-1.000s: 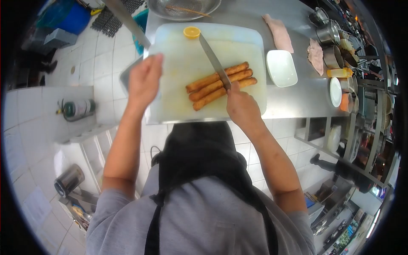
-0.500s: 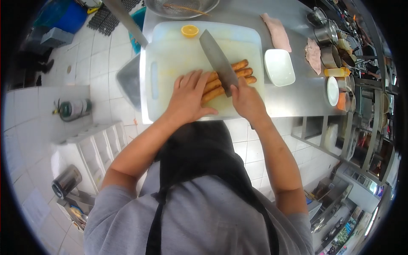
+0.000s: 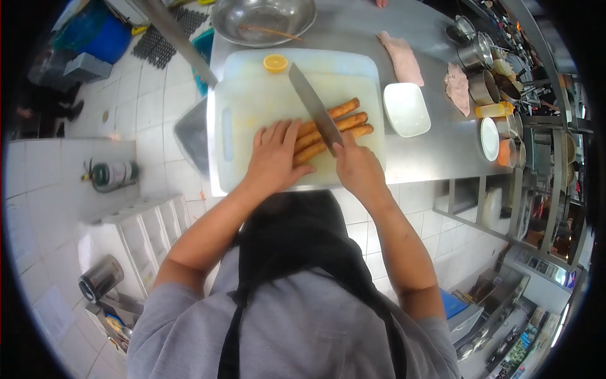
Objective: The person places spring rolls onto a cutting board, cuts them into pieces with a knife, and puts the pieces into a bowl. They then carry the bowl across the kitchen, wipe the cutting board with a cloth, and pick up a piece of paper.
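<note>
Three long, golden-brown fried rolls (image 3: 344,120) lie side by side on a white cutting board (image 3: 246,88). My left hand (image 3: 274,151) rests over their left ends, fingers together on top and thumb at the near side, holding them. In my right hand (image 3: 360,164) is a large kitchen knife (image 3: 310,104), gripped by its handle. Its blade crosses the rolls at a slant, with the tip pointing to the far left. Whether the edge has gone into them cannot be made out. Half a lemon or orange (image 3: 275,63) sits cut side up near the board's far edge.
Right of the board stands a white square bowl (image 3: 406,110). Pink cloths (image 3: 403,58) lie on the steel table (image 3: 435,151). A metal bowl (image 3: 264,22) with a thin stick is at the far left. Pots (image 3: 483,87) and a yellow bottle (image 3: 494,110) line the right side.
The knife has shifted slightly left across the rolls, and its blade now shows narrower, more upright. My left hand still holds the rolls. The whole view has tilted a little.
</note>
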The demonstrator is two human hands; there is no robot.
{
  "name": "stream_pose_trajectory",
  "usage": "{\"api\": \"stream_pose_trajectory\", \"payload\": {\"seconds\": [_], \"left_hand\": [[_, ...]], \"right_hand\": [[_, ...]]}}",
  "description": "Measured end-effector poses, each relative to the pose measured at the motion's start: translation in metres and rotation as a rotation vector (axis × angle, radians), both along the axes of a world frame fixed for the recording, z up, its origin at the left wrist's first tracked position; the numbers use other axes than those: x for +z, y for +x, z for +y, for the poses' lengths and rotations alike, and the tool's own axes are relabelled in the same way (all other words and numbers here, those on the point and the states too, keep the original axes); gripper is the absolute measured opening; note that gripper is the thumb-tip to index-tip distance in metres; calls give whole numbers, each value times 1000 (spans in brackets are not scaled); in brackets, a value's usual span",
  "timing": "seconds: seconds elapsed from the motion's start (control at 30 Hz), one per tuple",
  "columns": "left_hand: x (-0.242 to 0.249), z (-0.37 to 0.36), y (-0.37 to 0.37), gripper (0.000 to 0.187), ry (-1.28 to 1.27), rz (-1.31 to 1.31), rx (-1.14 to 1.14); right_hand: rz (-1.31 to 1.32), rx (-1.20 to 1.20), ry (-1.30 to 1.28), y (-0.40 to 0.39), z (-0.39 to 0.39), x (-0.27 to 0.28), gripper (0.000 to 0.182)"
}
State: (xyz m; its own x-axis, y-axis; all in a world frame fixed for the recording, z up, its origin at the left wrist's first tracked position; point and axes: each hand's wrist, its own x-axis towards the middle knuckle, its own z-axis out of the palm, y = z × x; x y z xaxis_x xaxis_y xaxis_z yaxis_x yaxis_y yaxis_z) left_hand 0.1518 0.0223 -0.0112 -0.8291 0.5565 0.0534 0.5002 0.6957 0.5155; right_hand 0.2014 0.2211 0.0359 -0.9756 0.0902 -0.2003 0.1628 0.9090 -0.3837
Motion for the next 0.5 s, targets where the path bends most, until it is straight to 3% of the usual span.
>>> {"api": "stream_pose_trajectory", "payload": {"seconds": [0.13,0.27,0.5], "left_hand": [[3,-8,-4,104,32,-31,19],[9,-6,-14,104,-13,-71,24],[21,57,-37,111,11,-26,-129]], "right_hand": [[106,-40,-94,20,18,20,20],[149,-247,-148,48,45,36,20],[123,-409,-102,92,80,24,20]]}}
